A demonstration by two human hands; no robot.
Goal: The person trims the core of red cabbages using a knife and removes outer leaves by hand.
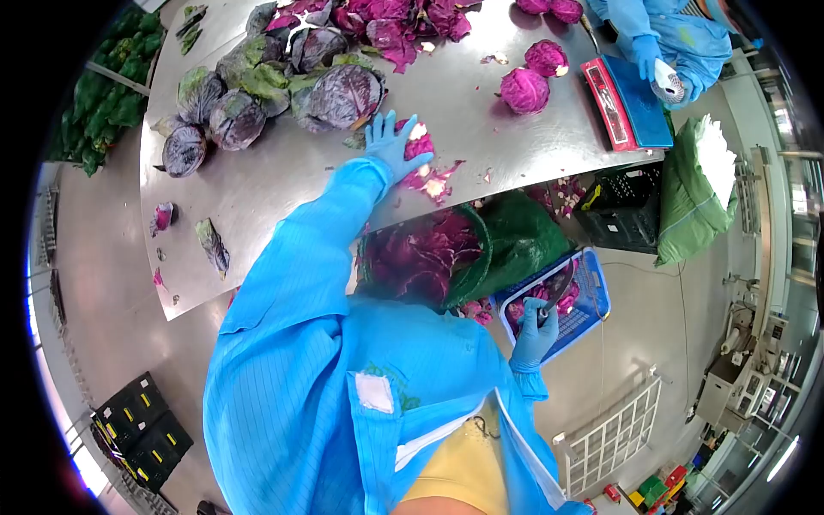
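My left hand (393, 153), in a blue glove, lies over the steel table (318, 197) with its fingers spread. It touches red cabbage scraps (433, 184), purple and white bits near the table's edge. Whole red cabbages (345, 96) with dark outer leaves sit just beyond its fingertips. Down at my right side, my gloved right hand (534, 336) is closed around the handle of a knife (559, 285). The dark blade points up and away, above a blue crate (601, 296) that contains purple cabbage pieces. A green mesh bag (524, 236) with purple leaves stands below the table edge.
Trimmed cabbages (524, 91) and a heap of purple leaves (390, 21) lie farther back. A co-worker's gloved hand (646, 57) is beside a blue and red container (635, 101). At right are a black crate (622, 227) and a green sack (693, 202).
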